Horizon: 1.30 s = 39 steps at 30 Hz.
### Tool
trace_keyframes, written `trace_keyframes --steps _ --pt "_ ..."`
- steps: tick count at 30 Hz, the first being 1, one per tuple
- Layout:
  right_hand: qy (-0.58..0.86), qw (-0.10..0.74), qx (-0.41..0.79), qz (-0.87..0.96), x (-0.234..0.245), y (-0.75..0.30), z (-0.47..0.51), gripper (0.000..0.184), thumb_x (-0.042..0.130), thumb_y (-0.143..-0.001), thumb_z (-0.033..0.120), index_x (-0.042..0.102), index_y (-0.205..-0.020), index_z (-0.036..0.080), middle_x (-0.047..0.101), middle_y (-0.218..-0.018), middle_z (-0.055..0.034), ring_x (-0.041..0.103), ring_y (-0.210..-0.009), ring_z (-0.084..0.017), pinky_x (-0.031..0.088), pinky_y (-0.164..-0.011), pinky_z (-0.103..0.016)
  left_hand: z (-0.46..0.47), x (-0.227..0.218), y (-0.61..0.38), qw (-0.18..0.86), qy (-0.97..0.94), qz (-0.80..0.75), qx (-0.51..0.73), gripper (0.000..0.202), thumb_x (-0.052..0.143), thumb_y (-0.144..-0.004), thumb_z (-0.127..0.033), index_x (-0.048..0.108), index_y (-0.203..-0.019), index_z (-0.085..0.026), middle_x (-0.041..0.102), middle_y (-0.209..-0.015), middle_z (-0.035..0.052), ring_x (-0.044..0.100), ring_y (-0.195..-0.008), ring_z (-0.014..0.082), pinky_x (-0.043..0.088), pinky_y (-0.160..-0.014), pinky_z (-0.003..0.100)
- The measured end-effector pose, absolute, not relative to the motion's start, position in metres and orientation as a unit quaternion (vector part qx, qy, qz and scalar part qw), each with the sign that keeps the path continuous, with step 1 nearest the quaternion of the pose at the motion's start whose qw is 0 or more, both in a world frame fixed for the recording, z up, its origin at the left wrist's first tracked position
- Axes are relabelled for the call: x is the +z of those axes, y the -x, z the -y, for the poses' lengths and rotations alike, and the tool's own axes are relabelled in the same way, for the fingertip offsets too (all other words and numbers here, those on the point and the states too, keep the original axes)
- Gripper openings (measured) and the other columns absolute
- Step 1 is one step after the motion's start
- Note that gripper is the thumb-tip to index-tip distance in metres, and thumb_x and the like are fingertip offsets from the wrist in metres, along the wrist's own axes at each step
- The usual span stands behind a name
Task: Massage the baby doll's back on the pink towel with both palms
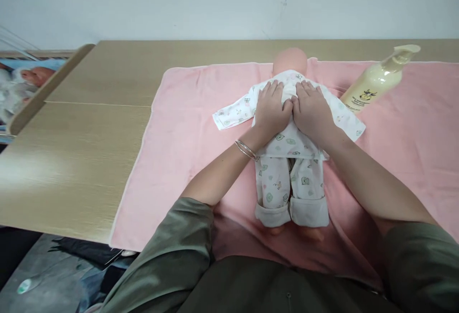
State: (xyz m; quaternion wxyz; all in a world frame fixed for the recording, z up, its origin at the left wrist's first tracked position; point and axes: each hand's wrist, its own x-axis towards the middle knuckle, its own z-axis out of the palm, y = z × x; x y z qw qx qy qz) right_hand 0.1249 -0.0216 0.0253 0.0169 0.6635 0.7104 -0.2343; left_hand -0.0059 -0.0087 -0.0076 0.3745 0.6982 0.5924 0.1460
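A baby doll (289,59) lies on a pink towel (186,126), head away from me, dressed in a white printed top and trousers (291,184). My left hand (270,107) lies flat on the left side of the doll's torso, fingers stretched toward the head. My right hand (312,109) rests flat on the right side, thumbs touching in the middle. Neither hand holds anything. A thin bangle (245,149) sits on my left wrist. The doll's bare feet (311,232) stick out below the rolled cuffs.
A cream pump bottle (376,81) lies tilted on the towel right of the doll. The towel covers a wooden table (75,160). Another doll (34,76) lies in a cot at far left. Dark items lie on the floor (82,251) below the table edge.
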Motion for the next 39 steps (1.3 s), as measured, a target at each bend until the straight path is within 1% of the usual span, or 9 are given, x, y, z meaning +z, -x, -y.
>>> trace_keyframes --steps 4,9,14,17,20,24,29,36,39 --pt "-0.664 0.024 -0.222 -0.714 0.032 -0.122 0.022 0.055 0.024 -0.1 0.025 0.043 -0.147 0.004 0.046 -0.152 -0.0224 0.038 -0.146 -0.033 0.028 -0.121 -0.059 0.009 -0.007 0.004 0.369 -0.703 -0.592 0.135 0.054 0.043 -0.091 -0.028 0.049 -0.141 -0.008 0.044 -0.155 0.0169 0.034 -0.15 0.0297 0.021 -0.128 0.048" --pt "-0.673 0.035 -0.21 -0.708 0.039 -0.117 0.022 0.055 0.03 -0.096 0.019 0.046 -0.143 -0.004 0.046 -0.15 -0.026 0.04 -0.145 -0.035 0.028 -0.123 -0.052 0.01 -0.017 0.002 0.353 -0.712 -0.587 0.154 0.051 0.043 -0.092 -0.033 0.051 -0.139 -0.013 0.047 -0.153 0.0155 0.037 -0.148 0.0298 0.024 -0.127 0.049" --pt "-0.685 0.045 -0.212 -0.696 0.042 -0.114 0.023 0.055 0.031 -0.095 0.018 0.046 -0.144 -0.003 0.045 -0.151 -0.024 0.039 -0.145 -0.035 0.029 -0.123 -0.053 0.011 -0.019 0.001 0.353 -0.71 -0.588 0.161 0.05 0.047 -0.093 -0.032 0.052 -0.139 -0.014 0.048 -0.153 0.0133 0.038 -0.147 0.0289 0.025 -0.127 0.047" --pt "-0.677 0.04 -0.207 -0.705 0.041 -0.114 0.023 0.054 0.029 -0.096 0.019 0.046 -0.143 -0.002 0.046 -0.151 -0.0235 0.041 -0.144 -0.035 0.029 -0.123 -0.053 0.01 -0.009 0.002 0.349 -0.712 -0.594 0.132 0.052 0.049 -0.094 -0.028 0.05 -0.141 -0.008 0.046 -0.154 0.0157 0.037 -0.148 0.0286 0.025 -0.128 0.045" --pt "-0.666 0.035 -0.186 -0.721 0.038 -0.116 0.023 0.053 0.03 -0.094 0.019 0.051 -0.139 -0.001 0.053 -0.145 -0.0256 0.047 -0.139 -0.037 0.037 -0.118 -0.054 0.009 0.001 0.002 0.339 -0.718 -0.601 0.09 0.054 0.052 -0.094 -0.026 0.047 -0.143 -0.003 0.047 -0.153 0.0171 0.037 -0.148 0.0282 0.025 -0.129 0.042" --pt "-0.658 0.028 -0.143 -0.739 0.029 -0.12 0.021 0.052 0.035 -0.09 0.02 0.056 -0.13 -0.005 0.06 -0.133 -0.0294 0.055 -0.13 -0.042 0.046 -0.107 -0.06 0.009 0.0 0.001 0.318 -0.735 -0.592 0.091 0.052 0.052 -0.096 -0.028 0.048 -0.143 -0.006 0.05 -0.152 0.0149 0.04 -0.147 0.0267 0.027 -0.128 0.037" --pt "-0.651 0.008 -0.155 -0.743 0.026 -0.121 0.022 0.05 0.036 -0.091 0.018 0.054 -0.133 -0.004 0.059 -0.136 -0.0273 0.053 -0.132 -0.041 0.044 -0.109 -0.062 0.009 -0.013 0.001 0.338 -0.716 -0.601 0.111 0.047 0.054 -0.096 -0.029 0.051 -0.14 -0.014 0.046 -0.155 0.0106 0.037 -0.149 0.0271 0.027 -0.129 0.04" --pt "-0.675 0.047 -0.224 -0.701 0.039 -0.118 0.021 0.053 0.037 -0.097 0.018 0.042 -0.145 -0.004 0.044 -0.152 -0.0257 0.04 -0.144 -0.038 0.032 -0.12 -0.058 0.005 -0.013 0.002 0.365 -0.708 -0.596 0.101 0.05 0.052 -0.095 -0.025 0.048 -0.142 -0.01 0.043 -0.157 0.0118 0.034 -0.15 0.0261 0.021 -0.131 0.041" --pt "-0.683 0.035 -0.239 -0.69 0.04 -0.118 0.022 0.053 0.035 -0.099 0.021 0.04 -0.149 0.006 0.041 -0.156 -0.0188 0.036 -0.147 -0.035 0.028 -0.123 -0.056 0.005 -0.012 0.004 0.38 -0.694 -0.601 0.114 0.047 0.053 -0.094 -0.027 0.049 -0.14 -0.017 0.043 -0.157 0.0073 0.033 -0.151 0.0238 0.021 -0.132 0.04"
